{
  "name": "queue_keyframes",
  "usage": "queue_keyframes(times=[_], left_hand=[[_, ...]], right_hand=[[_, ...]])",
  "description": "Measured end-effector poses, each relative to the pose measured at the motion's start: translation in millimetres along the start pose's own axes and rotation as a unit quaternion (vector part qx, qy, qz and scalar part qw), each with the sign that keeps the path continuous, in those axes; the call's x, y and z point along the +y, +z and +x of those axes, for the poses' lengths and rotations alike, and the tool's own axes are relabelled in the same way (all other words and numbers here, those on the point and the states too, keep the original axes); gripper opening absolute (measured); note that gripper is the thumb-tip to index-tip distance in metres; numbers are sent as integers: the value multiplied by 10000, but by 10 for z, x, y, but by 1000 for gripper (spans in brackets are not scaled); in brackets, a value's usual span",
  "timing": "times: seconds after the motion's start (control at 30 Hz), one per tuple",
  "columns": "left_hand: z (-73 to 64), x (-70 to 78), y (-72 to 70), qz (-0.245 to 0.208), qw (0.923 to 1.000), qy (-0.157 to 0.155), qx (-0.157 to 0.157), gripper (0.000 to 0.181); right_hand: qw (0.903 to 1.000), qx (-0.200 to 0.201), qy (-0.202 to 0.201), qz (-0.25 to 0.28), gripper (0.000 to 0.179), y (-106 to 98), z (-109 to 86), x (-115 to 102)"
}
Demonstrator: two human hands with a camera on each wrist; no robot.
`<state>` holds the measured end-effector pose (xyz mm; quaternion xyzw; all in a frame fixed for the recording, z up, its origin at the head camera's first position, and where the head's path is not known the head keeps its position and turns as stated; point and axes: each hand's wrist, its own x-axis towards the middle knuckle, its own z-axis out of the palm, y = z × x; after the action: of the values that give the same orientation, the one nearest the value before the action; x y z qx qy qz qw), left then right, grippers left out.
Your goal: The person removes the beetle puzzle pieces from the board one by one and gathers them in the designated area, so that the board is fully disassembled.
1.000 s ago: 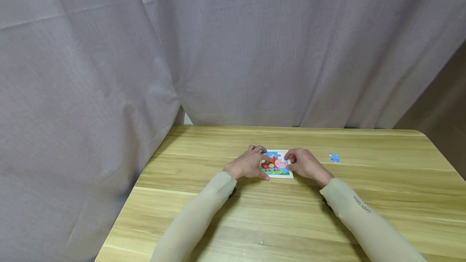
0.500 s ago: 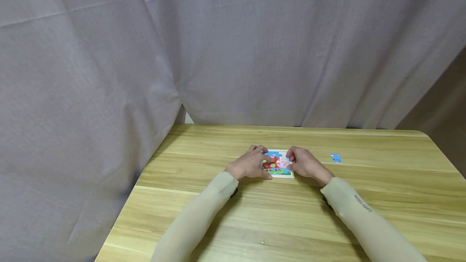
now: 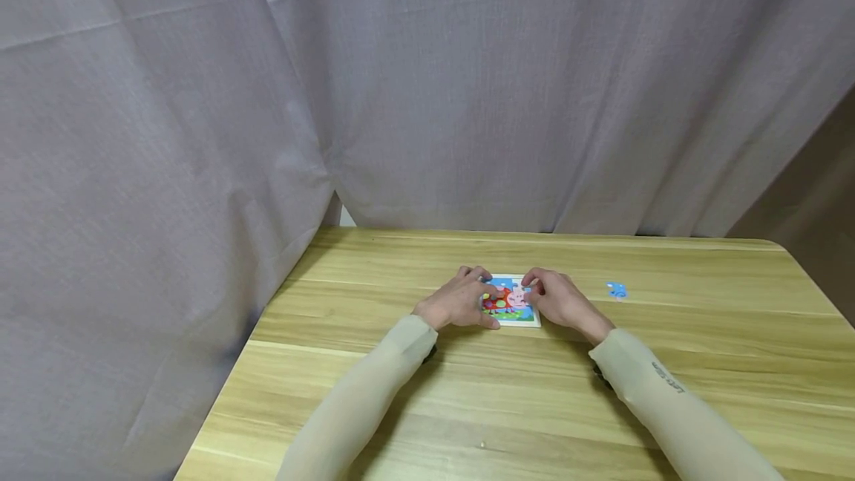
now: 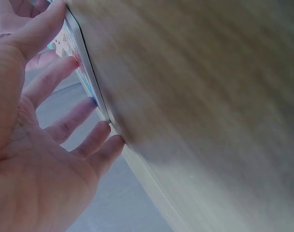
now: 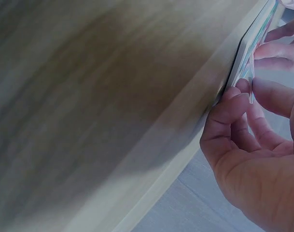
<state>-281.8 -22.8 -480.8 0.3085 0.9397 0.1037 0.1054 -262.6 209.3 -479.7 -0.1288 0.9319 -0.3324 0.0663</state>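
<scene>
A small jigsaw puzzle board with a white rim lies on the table, showing a pink cartoon pig in a spotted red dress. My left hand spreads over its left side, thumb at the near edge, other fingertips on the picture and far edge. At the right side, my right hand pinches a thin puzzle piece between thumb and fingers. In the right wrist view this piece stands tilted off the board's face. Fingers hide part of the board's upper right, where a whitish area shows.
A loose blue puzzle piece lies on the wooden table to the right of the board. Grey curtains hang behind the table and along its left side.
My right fingertips shift slightly over the board's right side, the thumb moving up and inward over the picture. My left hand stays in place on the board.
</scene>
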Motion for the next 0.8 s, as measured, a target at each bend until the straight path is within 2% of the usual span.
queue_keyframes(times=[0.27,0.4,0.8], left_hand=[[15,-13,12,-36,10000,10,-22,65],[18,-15,14,-47,10000,19,10,65],[30,-36,27,-68,10000,70,13,64]], right_hand=[[9990,-137,363,210,31,-2,19,-3],[9990,-239,304,226,37,-4,24,3],[9998,-105,-4,158,29,10,16,70]])
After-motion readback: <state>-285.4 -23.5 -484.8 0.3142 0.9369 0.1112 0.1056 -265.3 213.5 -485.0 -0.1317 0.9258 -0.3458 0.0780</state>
